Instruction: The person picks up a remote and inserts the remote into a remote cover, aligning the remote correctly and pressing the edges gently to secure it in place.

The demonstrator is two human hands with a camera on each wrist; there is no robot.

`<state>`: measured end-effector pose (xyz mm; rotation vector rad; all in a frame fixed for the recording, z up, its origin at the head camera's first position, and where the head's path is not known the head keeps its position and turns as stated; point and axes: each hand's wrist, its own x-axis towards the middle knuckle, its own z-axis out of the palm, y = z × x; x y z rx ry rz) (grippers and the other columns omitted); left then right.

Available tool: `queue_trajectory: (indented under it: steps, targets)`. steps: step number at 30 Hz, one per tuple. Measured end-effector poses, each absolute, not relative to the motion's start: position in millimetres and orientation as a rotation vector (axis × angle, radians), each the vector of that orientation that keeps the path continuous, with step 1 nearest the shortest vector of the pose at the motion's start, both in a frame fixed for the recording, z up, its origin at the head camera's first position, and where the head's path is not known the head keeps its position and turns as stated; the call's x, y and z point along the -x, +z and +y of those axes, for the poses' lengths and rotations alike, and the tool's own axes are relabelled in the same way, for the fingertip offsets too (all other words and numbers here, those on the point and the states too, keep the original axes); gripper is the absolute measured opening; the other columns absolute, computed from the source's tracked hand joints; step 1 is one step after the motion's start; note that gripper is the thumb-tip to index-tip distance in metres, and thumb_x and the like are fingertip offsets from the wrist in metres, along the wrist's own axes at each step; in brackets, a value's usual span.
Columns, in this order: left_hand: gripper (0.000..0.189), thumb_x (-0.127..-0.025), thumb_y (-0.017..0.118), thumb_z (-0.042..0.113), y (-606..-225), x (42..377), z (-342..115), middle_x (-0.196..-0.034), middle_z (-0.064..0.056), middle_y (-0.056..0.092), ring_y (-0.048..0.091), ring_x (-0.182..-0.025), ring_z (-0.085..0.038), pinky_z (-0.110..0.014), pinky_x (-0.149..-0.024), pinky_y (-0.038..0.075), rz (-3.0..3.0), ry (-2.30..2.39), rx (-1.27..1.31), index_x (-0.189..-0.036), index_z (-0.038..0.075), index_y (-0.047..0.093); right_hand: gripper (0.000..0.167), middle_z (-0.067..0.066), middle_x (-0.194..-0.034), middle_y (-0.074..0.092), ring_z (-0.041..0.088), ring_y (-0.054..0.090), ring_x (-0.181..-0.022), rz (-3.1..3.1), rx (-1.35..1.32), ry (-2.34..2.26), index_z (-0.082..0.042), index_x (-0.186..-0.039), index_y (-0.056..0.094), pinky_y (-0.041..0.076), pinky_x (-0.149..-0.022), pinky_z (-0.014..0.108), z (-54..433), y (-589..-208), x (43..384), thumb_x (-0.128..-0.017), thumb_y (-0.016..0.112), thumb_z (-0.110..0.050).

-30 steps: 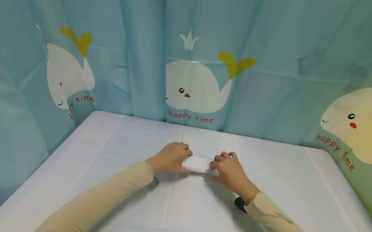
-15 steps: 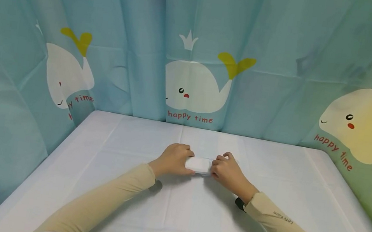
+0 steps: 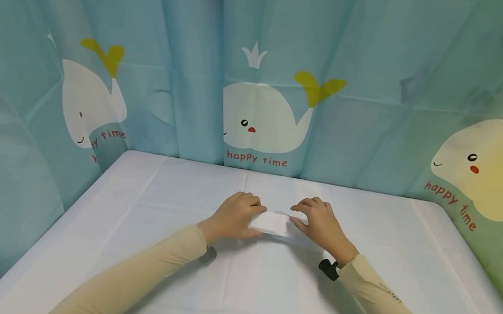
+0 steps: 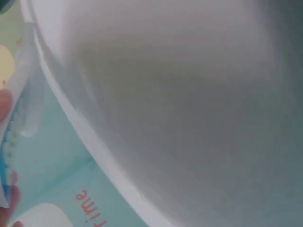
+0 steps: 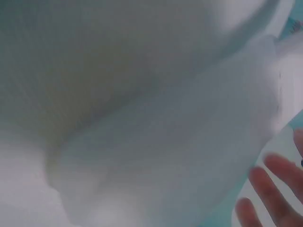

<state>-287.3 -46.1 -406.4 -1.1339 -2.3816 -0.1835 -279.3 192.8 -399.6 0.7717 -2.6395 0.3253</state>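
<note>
My left hand (image 3: 233, 215) grips a small white box (image 3: 269, 223) by its left end, thumb on the near side and fingers on the far side. Fine dark print marks the box's right end, and the left wrist view shows a blue-patterned side (image 4: 5, 165). A translucent plastic film (image 5: 161, 142) spreads out from the right end, large in the right wrist view. My right hand (image 3: 322, 227) is over that end, its thumb right at the box and film. Its fingers (image 5: 271, 194) are spread and fairly straight beside the film.
A white cloth covers the table (image 3: 233, 292). Behind it hangs a blue-green curtain (image 3: 191, 37) with printed whales, close to the table's back edge. A black wrist strap piece (image 3: 329, 269) sits under the right wrist.
My right hand has gone from gripping the box's right end to raised, spread fingers. The film now extends to the right below that hand. The left hand keeps hold of the box.
</note>
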Motion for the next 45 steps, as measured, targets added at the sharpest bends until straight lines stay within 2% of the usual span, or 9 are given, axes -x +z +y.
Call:
queue_trajectory:
  steps: [5, 14, 17, 19, 24, 29, 34, 37, 45]
  targets:
    - [0.048, -0.067, 0.08, 0.043, -404, 286, -48, -0.09, 0.003, 0.063, 0.06, -0.087, -0.013, -0.028, -0.085, 0.048, -2.205, -0.119, 1.187, -0.104, 0.014, 0.07, 0.015, 0.005, -0.095, 0.07, 0.026, 0.06, -0.094, -2.671, -0.826, 0.443, -0.01, -0.096, 0.074, 0.047, -0.078, 0.049, 196, -396, 283, -0.084, 0.069, -0.016]
    - [0.05, -0.064, 0.082, 0.045, -400, 286, -54, -0.089, 0.004, 0.065, 0.062, -0.088, -0.013, -0.029, -0.087, 0.048, -2.055, -0.114, 1.253, -0.102, 0.014, 0.072, 0.012, 0.006, -0.09, 0.07, 0.022, 0.06, -0.086, -2.532, -0.944, 0.808, -0.004, -0.092, 0.076, 0.048, -0.064, 0.026, 193, -395, 282, -0.082, 0.069, -0.005]
    - [0.05, -0.063, 0.083, 0.045, -396, 286, -55, -0.088, 0.004, 0.065, 0.062, -0.086, -0.013, -0.03, -0.087, 0.048, -2.023, -0.111, 1.222, -0.101, 0.015, 0.073, 0.013, 0.008, -0.093, 0.07, 0.024, 0.059, -0.09, -2.529, -0.901, 0.8, -0.004, -0.094, 0.075, 0.048, -0.067, 0.031, 186, -390, 281, -0.083, 0.068, -0.006]
    - [0.052, -0.061, 0.083, 0.046, -392, 285, -56, -0.087, 0.003, 0.066, 0.062, -0.084, -0.013, -0.031, -0.086, 0.048, -1.995, -0.116, 1.167, -0.101, 0.014, 0.073, 0.017, 0.009, -0.099, 0.069, 0.027, 0.057, -0.097, -2.489, -0.862, 0.731, -0.004, -0.099, 0.074, 0.047, -0.077, 0.04, 181, -386, 278, -0.083, 0.068, -0.009]
    - [0.053, -0.061, 0.084, 0.043, -379, 279, -57, -0.088, 0.0, 0.066, 0.062, -0.081, -0.016, -0.033, -0.084, 0.049, -1.924, -0.199, 0.989, -0.102, 0.012, 0.072, 0.039, 0.015, -0.108, 0.062, 0.037, 0.047, -0.111, -2.143, -0.801, 0.534, -0.004, -0.109, 0.068, 0.028, -0.093, 0.061, 175, -372, 267, -0.073, 0.079, -0.014]
    - [0.052, -0.059, 0.086, 0.037, -366, 271, -59, -0.085, -0.004, 0.066, 0.061, -0.079, -0.02, -0.034, -0.081, 0.049, -1.89, -0.334, 0.855, -0.1, 0.009, 0.072, 0.039, 0.014, -0.095, 0.06, 0.036, 0.049, -0.103, -1.813, -0.87, 0.353, -0.005, -0.092, 0.067, 0.025, -0.09, 0.059, 177, -365, 259, -0.058, 0.085, -0.013]
    - [0.052, -0.056, 0.089, 0.035, -364, 263, -58, -0.082, -0.004, 0.064, 0.06, -0.076, -0.019, -0.034, -0.079, 0.05, -1.893, -0.45, 0.842, -0.097, 0.008, 0.072, 0.012, 0.008, -0.081, 0.059, 0.03, 0.053, -0.092, -1.726, -0.939, 0.208, -0.005, -0.079, 0.063, 0.028, -0.085, 0.055, 177, -371, 258, -0.079, 0.071, -0.014]
    - [0.052, -0.057, 0.088, 0.035, -364, 259, -56, -0.082, -0.004, 0.064, 0.06, -0.076, -0.019, -0.034, -0.078, 0.051, -1.905, -0.481, 0.851, -0.098, 0.007, 0.072, 0.017, 0.008, -0.077, 0.062, 0.028, 0.056, -0.086, -1.658, -0.955, 0.201, -0.004, -0.077, 0.064, 0.03, -0.084, 0.054, 177, -374, 259, -0.09, 0.06, -0.014]
    - [0.052, -0.057, 0.088, 0.035, -368, 255, -54, -0.081, -0.005, 0.062, 0.058, -0.075, -0.019, -0.035, -0.076, 0.05, -1.891, -0.527, 0.807, -0.098, 0.007, 0.072, 0.021, 0.006, -0.074, 0.067, 0.024, 0.059, -0.077, -1.418, -1.114, 0.218, -0.001, -0.076, 0.073, 0.032, -0.08, 0.049, 177, -373, 263, -0.09, 0.059, -0.005]
